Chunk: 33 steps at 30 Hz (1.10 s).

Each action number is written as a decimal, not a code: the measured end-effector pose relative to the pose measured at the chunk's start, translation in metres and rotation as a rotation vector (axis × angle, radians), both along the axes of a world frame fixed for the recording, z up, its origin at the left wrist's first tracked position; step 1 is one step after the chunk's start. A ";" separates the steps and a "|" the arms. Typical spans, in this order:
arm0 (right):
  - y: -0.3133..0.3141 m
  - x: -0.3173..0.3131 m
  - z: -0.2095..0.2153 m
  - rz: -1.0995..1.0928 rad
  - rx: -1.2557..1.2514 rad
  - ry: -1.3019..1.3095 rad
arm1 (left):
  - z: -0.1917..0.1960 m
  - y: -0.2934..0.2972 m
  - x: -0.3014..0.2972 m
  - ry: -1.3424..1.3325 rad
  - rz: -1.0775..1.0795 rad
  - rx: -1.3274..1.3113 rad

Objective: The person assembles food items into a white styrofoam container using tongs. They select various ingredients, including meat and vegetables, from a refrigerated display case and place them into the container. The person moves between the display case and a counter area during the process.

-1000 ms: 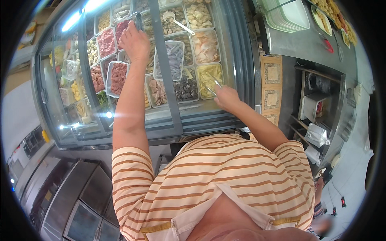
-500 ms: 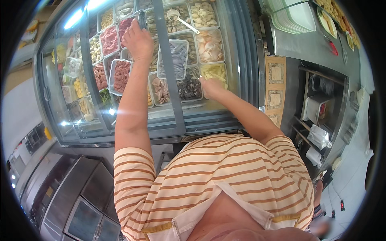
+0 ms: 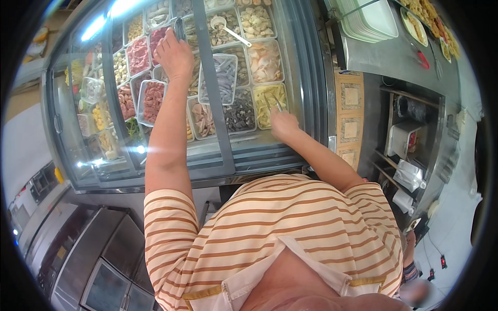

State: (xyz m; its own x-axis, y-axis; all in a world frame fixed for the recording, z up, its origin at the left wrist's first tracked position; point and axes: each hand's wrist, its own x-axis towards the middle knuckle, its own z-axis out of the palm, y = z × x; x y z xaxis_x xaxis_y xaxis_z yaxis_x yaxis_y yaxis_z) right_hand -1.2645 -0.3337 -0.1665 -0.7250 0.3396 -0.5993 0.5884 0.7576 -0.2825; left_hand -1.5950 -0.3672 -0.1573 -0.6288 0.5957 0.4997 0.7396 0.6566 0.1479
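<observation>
My right hand (image 3: 285, 126) is closed on a pair of metal tongs (image 3: 279, 105), whose tips reach into a tub of yellow strips (image 3: 263, 115) at the case's right end. Farther left, my left hand (image 3: 175, 54) is at the dark handle (image 3: 180, 30) of a sliding glass door, its fingers bent against it; the thumb is hidden. Below that hand and forearm is a tub of dark red meat (image 3: 152, 103). Between my arms sits a raised tub of greyish strips (image 3: 219, 78), partly behind the door's frame (image 3: 210, 62). Black pieces (image 3: 240, 113) fill the tub beside the yellow strips.
A white slotted spoon (image 3: 228, 29) rests on a far tub. Pale orange slices (image 3: 265, 61) fill the tub beyond the yellow strips. Right of the case, stacked white trays (image 3: 367, 20) and red-handled tongs (image 3: 423, 59) lie on a steel counter (image 3: 373, 56). Steel cabinets (image 3: 111, 254) stand at lower left.
My right hand has shifted slightly right and nearer to me, and the tongs now show clearly over the yellow strips. My left hand stays at the door handle. The whole view has shifted slightly.
</observation>
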 end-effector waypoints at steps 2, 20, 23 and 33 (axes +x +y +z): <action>0.000 -0.006 -0.015 -0.002 0.023 0.022 | -0.001 -0.001 0.000 0.001 0.003 -0.003; -0.011 -0.003 -0.076 -0.031 0.055 -0.028 | 0.005 -0.004 0.007 0.000 -0.002 0.001; -0.011 0.002 -0.058 0.165 0.129 -0.031 | 0.014 -0.002 0.011 -0.004 0.014 0.077; -0.009 0.151 0.045 -0.377 0.485 0.910 | 0.008 0.014 0.022 -0.472 0.020 0.266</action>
